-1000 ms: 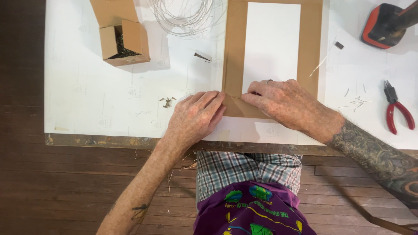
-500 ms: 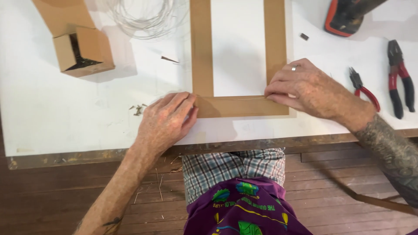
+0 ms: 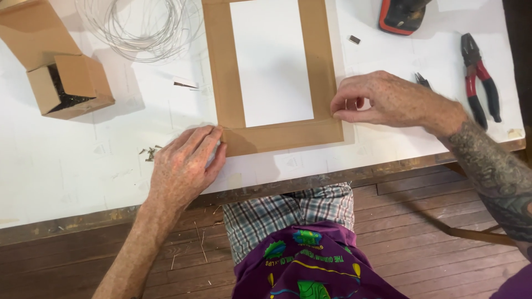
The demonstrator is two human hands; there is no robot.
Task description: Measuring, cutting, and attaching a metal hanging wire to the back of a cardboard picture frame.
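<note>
A brown cardboard frame with a white rectangular middle lies flat on the white table. My left hand rests palm down at the frame's near left corner, fingertips touching its edge. At the frame's right edge sits my right hand, thumb and fingers pinched together against the cardboard. Neither hand lifts anything.
An open cardboard box stands at the far left, a coil of thin wire behind it. Red-handled pliers lie at the right, a red and black tool at the top. Small scraps lie near my left hand.
My right hand has slid from the frame's near edge out to its right side. The left hand stays at the near left corner. The view has shifted.
</note>
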